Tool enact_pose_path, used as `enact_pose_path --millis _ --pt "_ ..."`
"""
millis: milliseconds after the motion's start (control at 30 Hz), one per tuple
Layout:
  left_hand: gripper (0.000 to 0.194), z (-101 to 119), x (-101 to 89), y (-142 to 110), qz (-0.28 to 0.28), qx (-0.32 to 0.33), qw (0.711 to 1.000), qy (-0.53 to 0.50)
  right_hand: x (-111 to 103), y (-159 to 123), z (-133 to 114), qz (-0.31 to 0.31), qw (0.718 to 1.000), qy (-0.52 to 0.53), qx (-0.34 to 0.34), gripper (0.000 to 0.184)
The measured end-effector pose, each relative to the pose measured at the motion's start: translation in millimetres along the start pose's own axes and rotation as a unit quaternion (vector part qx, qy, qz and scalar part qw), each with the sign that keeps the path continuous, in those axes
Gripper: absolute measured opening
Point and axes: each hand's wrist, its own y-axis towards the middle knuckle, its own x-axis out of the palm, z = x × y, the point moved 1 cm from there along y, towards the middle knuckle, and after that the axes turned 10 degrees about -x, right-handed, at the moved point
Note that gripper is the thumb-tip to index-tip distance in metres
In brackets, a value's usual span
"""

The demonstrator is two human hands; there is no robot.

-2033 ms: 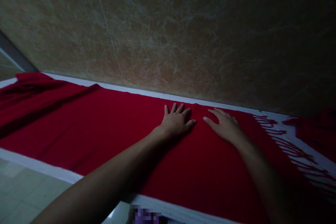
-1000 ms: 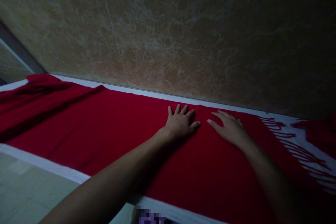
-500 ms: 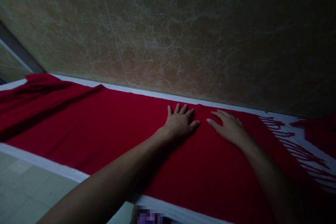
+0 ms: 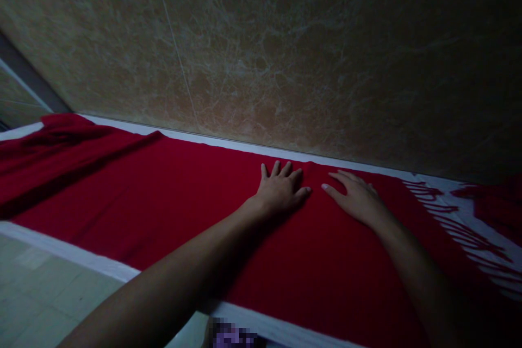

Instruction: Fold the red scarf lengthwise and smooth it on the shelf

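A long red fringed scarf [image 4: 196,190] lies spread over a white-covered surface [image 4: 73,242]. It is mostly flat in the middle and bunched in folds at the far left. Its fringe [image 4: 468,228] fans out at the right end. My left hand [image 4: 279,187] rests palm down on the scarf near its far edge, fingers spread. Just to the right, my right hand [image 4: 354,196] lies on the same cloth, thumb stretched out toward the left hand. Neither hand grips anything.
Behind the surface rises a brown marbled wall [image 4: 244,54]. At the right edge sits another piece of red cloth [image 4: 499,209]. Pale floor tiles [image 4: 36,288] show at lower left. A blurred purple patch [image 4: 234,334] is at the bottom edge.
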Motion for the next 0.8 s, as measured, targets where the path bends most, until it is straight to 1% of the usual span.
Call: enact_pose_path --millis 167,233,300,400,533,667,800 --pt "0.07 0.3 -0.2 -0.1 0.006 0.005 1.0 -0.003 -3.1 -0.4 -4.4 -0.002 1.0 0.004 0.012 0.054" --pt "0.069 0.2 -0.1 0.1 0.007 0.005 1.0 -0.003 -4.3 -0.7 -6.0 -0.012 1.0 0.006 0.015 0.054" --pt "0.069 0.0 0.0 0.3 0.007 0.006 1.0 -0.002 -5.1 -1.0 -7.0 -0.018 1.0 0.007 0.016 0.054" --pt "0.07 -0.1 0.1 0.3 0.005 0.006 1.0 0.001 -5.9 -1.0 -7.7 -0.009 1.0 0.006 0.014 0.054" --pt "0.07 0.2 -0.7 -0.4 0.006 0.005 1.0 0.003 -5.8 -1.0 -8.0 -0.021 1.0 0.003 0.017 0.053" --pt "0.069 0.6 -1.7 -1.1 0.005 0.009 1.0 0.001 -5.7 -0.8 -7.7 -0.006 1.0 0.005 0.016 0.053" --pt "0.07 0.7 -1.6 -0.9 0.003 0.006 1.0 -0.001 -4.8 -0.4 -7.3 -0.022 1.0 0.003 0.02 0.052"
